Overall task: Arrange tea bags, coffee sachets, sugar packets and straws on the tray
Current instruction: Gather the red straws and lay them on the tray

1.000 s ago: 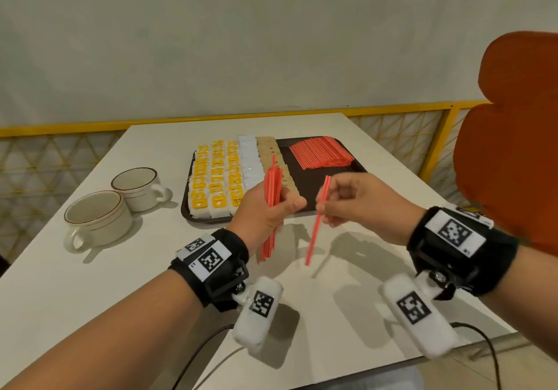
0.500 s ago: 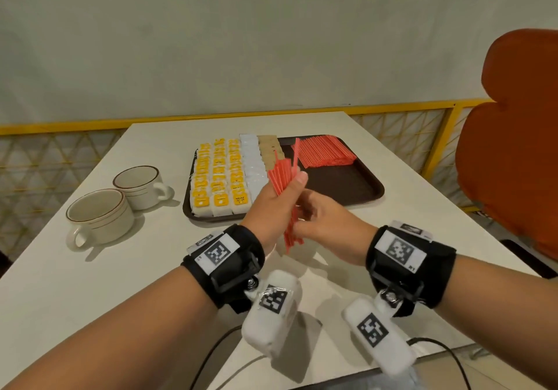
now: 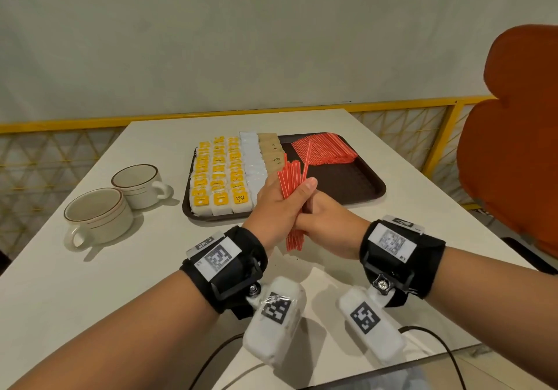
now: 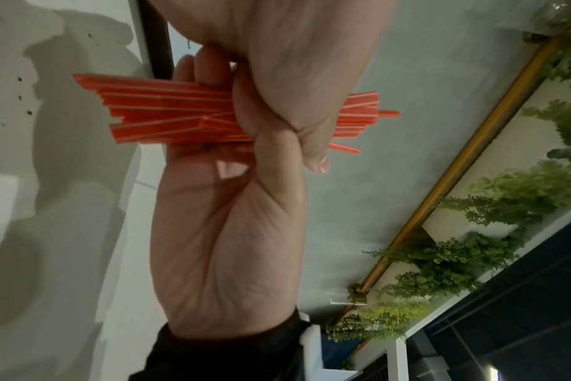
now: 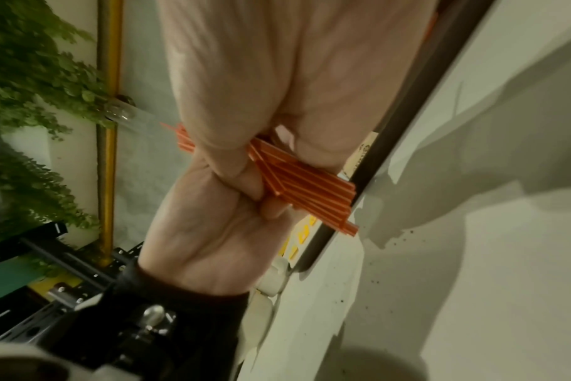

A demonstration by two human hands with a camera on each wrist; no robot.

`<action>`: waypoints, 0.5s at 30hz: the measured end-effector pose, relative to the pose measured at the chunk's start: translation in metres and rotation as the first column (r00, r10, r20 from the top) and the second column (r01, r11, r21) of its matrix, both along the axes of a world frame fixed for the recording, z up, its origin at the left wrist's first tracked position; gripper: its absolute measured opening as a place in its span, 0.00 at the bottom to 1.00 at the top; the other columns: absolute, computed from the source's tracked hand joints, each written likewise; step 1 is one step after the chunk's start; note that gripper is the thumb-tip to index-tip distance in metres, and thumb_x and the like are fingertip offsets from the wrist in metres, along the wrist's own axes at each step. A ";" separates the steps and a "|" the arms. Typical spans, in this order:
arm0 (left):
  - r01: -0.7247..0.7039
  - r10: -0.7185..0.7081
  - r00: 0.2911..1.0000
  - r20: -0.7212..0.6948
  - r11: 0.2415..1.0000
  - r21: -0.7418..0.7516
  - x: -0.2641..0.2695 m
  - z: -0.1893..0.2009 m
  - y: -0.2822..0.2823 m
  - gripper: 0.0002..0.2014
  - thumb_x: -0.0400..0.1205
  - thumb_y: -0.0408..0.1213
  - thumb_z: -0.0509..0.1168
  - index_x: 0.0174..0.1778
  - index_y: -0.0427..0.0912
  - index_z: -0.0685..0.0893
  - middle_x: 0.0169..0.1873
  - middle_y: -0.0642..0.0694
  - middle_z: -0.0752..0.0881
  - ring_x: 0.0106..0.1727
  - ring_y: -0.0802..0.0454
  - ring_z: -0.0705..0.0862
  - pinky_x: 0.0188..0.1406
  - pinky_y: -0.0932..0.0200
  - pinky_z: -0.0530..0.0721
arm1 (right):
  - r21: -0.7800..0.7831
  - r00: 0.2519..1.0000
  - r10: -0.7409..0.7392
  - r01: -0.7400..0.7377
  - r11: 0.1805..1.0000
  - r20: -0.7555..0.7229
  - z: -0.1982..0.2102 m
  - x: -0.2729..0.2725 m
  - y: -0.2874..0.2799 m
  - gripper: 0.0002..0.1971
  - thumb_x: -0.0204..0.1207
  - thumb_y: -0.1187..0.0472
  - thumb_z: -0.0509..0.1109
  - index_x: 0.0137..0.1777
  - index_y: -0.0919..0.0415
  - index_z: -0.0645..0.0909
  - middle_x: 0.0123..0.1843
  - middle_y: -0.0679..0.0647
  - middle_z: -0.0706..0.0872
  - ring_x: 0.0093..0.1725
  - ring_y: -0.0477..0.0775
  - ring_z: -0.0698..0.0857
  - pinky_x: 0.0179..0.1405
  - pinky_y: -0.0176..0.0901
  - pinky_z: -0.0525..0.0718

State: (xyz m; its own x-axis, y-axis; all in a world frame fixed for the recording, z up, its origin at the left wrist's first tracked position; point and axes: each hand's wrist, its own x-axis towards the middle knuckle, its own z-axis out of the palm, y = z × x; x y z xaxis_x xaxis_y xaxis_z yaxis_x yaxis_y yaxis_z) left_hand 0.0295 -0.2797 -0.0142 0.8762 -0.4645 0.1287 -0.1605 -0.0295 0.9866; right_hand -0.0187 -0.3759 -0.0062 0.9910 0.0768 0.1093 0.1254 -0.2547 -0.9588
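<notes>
My left hand [image 3: 280,208] [image 4: 219,232] grips a bundle of red straws [image 3: 289,184] [image 4: 167,116] [image 5: 310,188] upright, just above the table in front of the tray. My right hand [image 3: 329,226] [image 5: 212,232] is pressed against the left, its fingers curled round the bundle's lower half. One straw sticks up above the others. On the dark brown tray [image 3: 347,184] lie rows of yellow tea bags [image 3: 217,178], white sugar packets [image 3: 253,160], brown sachets [image 3: 271,151] and a flat pile of red straws [image 3: 326,151].
Two cream cups [image 3: 96,217] [image 3: 137,184] stand on the white table [image 3: 90,293] left of the tray. An orange chair [image 3: 513,154] is at the right. A yellow railing [image 3: 60,123] runs behind the table.
My right hand carried a single straw leftward to the bundle and now clasps the bundle together with the left hand. Both hands have drawn slightly nearer to me.
</notes>
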 end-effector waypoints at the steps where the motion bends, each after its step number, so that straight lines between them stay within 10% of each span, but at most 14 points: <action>1: -0.006 0.006 1.000 0.006 1.000 -0.003 -0.002 0.002 0.001 0.28 0.70 0.63 0.68 0.62 0.53 0.79 0.56 0.46 0.85 0.60 0.49 0.84 0.65 0.43 0.81 | 0.011 1.000 -0.003 0.003 1.000 -0.012 -0.002 0.000 0.001 0.24 0.75 0.81 0.57 0.71 0.69 0.71 0.56 0.68 0.84 0.54 0.56 0.85 0.55 0.50 0.86; 3: -0.006 0.006 0.999 0.040 1.000 0.010 -0.005 0.010 0.003 0.18 0.77 0.50 0.71 0.58 0.46 0.81 0.53 0.46 0.86 0.57 0.50 0.85 0.65 0.43 0.82 | 0.032 0.998 0.011 -0.009 0.999 -0.064 -0.006 -0.001 0.001 0.16 0.78 0.79 0.57 0.64 0.73 0.72 0.50 0.75 0.81 0.48 0.65 0.83 0.56 0.56 0.83; 6: 0.010 0.000 0.985 0.172 0.998 -0.057 -0.008 0.035 0.007 0.08 0.79 0.39 0.70 0.43 0.40 0.79 0.45 0.51 0.90 0.48 0.56 0.89 0.58 0.53 0.85 | 0.025 0.991 0.042 -0.039 0.999 -0.130 -0.012 -0.006 0.008 0.08 0.79 0.78 0.57 0.51 0.66 0.70 0.38 0.56 0.76 0.39 0.49 0.76 0.43 0.43 0.78; 9: 0.027 0.001 0.970 0.242 0.993 -0.114 -0.012 0.056 0.007 0.17 0.84 0.44 0.62 0.30 0.42 0.76 0.24 0.48 0.84 0.27 0.50 0.83 0.36 0.57 0.85 | 0.020 0.991 0.015 -0.013 1.000 -0.130 -0.015 -0.007 0.013 0.13 0.79 0.78 0.57 0.45 0.59 0.68 0.37 0.49 0.76 0.35 0.43 0.76 0.40 0.47 0.74; 15: -0.076 0.058 0.941 0.333 0.996 0.042 -0.013 0.034 -0.003 0.24 0.89 0.41 0.51 0.29 0.42 0.82 0.29 0.49 0.86 0.33 0.56 0.83 0.48 0.55 0.84 | 0.014 0.987 -0.125 0.127 0.992 -0.105 -0.024 -0.004 0.014 0.08 0.77 0.79 0.58 0.44 0.67 0.73 0.35 0.55 0.77 0.36 0.52 0.74 0.30 0.33 0.73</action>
